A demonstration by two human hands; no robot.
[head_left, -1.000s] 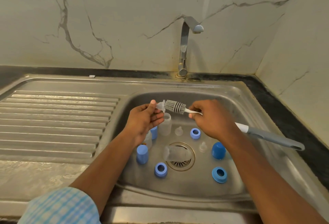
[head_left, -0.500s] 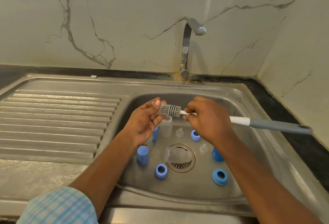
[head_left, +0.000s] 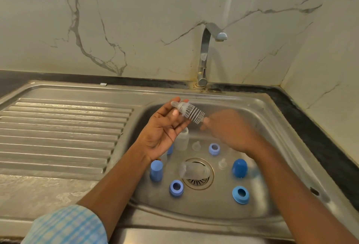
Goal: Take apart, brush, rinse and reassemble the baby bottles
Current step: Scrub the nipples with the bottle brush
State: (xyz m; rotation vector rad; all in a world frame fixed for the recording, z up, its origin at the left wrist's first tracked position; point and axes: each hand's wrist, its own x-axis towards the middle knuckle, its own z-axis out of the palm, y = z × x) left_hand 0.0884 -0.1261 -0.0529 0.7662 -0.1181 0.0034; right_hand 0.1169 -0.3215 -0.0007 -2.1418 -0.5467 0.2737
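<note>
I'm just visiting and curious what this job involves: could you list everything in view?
tap: one, steel, behind the basin
sink: one, steel, basin right, ribbed drainboard left
bottle brush: one, grey bristles, held over the basin
teats: three, clear, two on the basin floor, one at the brush tip
bottles: two plainly seen, clear, one upright, one lying over the drain
collar rings: three, blue, basin floor
caps: three, blue, basin floor, one half hidden
sleeve: one, blue check, left arm
left hand: fingers pinch the raised teat
right hand: blurred, grips the brush
</note>
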